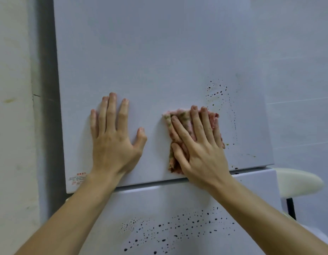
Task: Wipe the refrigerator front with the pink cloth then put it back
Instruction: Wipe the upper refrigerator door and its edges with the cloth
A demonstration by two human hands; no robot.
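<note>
Pink cloth green-stained; white refrigerator front dark-speckled.

Your upper door is bare above both hands; a white stool crowds the right edge.

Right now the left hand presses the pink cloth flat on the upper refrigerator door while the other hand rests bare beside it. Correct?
Not quite: the hands are swapped. The head view shows the right hand pressing the pink cloth flat on the upper refrigerator door, fingers straight. The left hand rests bare beside it.
</note>
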